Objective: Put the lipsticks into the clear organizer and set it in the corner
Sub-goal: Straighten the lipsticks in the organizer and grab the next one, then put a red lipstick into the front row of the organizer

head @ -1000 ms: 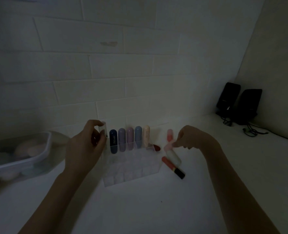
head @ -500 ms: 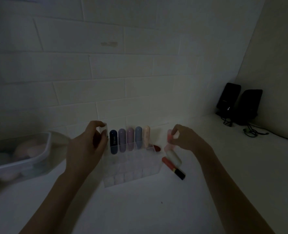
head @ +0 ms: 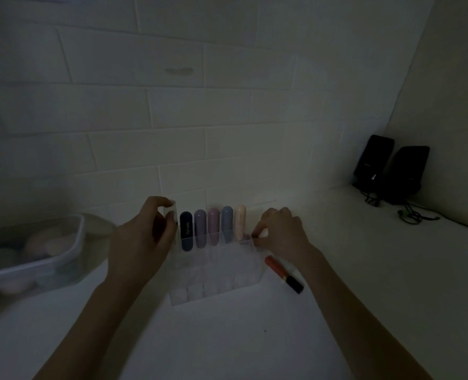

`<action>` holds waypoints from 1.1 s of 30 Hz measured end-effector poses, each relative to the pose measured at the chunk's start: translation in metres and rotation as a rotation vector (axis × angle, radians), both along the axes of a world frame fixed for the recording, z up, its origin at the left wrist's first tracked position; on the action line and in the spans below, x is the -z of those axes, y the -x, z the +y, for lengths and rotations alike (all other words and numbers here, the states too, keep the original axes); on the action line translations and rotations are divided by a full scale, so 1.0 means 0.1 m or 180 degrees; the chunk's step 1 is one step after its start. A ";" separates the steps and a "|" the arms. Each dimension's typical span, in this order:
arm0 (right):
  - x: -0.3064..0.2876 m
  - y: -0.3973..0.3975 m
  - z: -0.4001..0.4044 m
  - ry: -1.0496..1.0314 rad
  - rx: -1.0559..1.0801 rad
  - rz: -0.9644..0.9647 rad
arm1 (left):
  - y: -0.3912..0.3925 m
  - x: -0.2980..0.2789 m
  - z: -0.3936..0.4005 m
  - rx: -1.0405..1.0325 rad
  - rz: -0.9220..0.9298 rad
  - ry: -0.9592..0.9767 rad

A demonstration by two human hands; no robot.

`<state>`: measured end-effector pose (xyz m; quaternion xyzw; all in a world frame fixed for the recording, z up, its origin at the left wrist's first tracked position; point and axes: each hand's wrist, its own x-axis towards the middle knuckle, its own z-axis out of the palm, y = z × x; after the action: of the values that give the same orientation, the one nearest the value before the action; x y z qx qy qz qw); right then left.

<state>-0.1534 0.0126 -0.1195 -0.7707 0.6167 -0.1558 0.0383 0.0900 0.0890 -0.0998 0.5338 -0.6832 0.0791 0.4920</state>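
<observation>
Hands: left [head: 142, 242] clamped on organizer [head: 216, 270] edge, right [head: 282, 234] pinching rim; orange lipstick [head: 283, 274] beside.

Nothing in the dim picture could be read. The dark navy lipstick [head: 186, 231], standing at the left end of the row in the clear organizer [head: 213, 272], carried a small pale marking down its side (perhaps a brand name, but too small and blurred to make out). The orange tube [head: 282, 274] lying on the counter [head: 364, 283] had a pale band near its black cap, with no lettering that showed.
</observation>
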 end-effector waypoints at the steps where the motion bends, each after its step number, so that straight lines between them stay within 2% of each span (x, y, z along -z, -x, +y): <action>1: 0.02 0.01 -0.01 0.0036 -0.0007 -0.0049 | 0.00 0.00 0.00 0.0003 0.0028 -0.0013; 2: 0.01 0.03 -0.03 0.0069 -0.0006 -0.0249 | -0.01 0.00 0.00 0.0007 0.0050 -0.0035; 5: -0.24 0.13 -0.04 0.0094 -0.0039 -0.1365 | -0.01 0.00 0.00 0.0005 0.0012 -0.0080; 8: -0.68 0.19 0.15 -0.0004 -0.0548 -0.2695 | 0.00 0.00 -0.03 -0.0096 0.0152 -0.0175; 9: -0.80 0.18 0.25 -0.0021 -0.0770 -0.2941 | 0.01 -0.01 -0.03 -0.0120 0.0223 -0.0214; 11: -0.96 0.09 0.41 -0.0053 -0.1131 -0.2939 | 0.04 -0.03 -0.03 -0.0116 0.0338 -0.0255; 13: -0.99 -0.11 0.51 -0.0060 -0.1356 -0.2595 | 0.04 -0.04 -0.03 -0.0041 0.0484 -0.0266; 15: -0.91 -0.32 0.54 0.0100 -0.1433 -0.2288 | 0.01 -0.03 -0.01 0.0076 0.0636 -0.0164; 17: -0.80 -0.48 0.54 0.0144 -0.1433 -0.2370 | -0.02 -0.04 0.02 0.0261 0.0626 0.0021; 23: -0.69 -0.61 0.58 0.0038 -0.1470 -0.3011 | 0.10 -0.06 0.07 0.0568 -0.0367 -0.0124; 25: -0.71 -0.62 0.56 -0.0039 -0.1368 -0.3087 | 0.11 -0.03 0.04 0.0624 -0.0419 -0.0162; 27: -0.78 -0.48 0.50 -0.0287 -0.0975 -0.2626 | 0.10 -0.02 0.01 0.0592 -0.0314 -0.0164; 31: -0.84 -0.01 0.53 -0.1698 0.0247 -0.0140 | 0.11 -0.05 0.05 0.0278 -0.0100 -0.0113; 33: -0.74 0.02 0.57 -0.2088 0.0497 0.0575 | 0.13 -0.07 0.08 0.0231 -0.0032 -0.0127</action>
<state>-0.1555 0.0693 -0.0453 -0.6785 0.6919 0.1172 0.2172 0.0766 0.0968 -0.0931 0.5180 -0.7060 0.0502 0.4804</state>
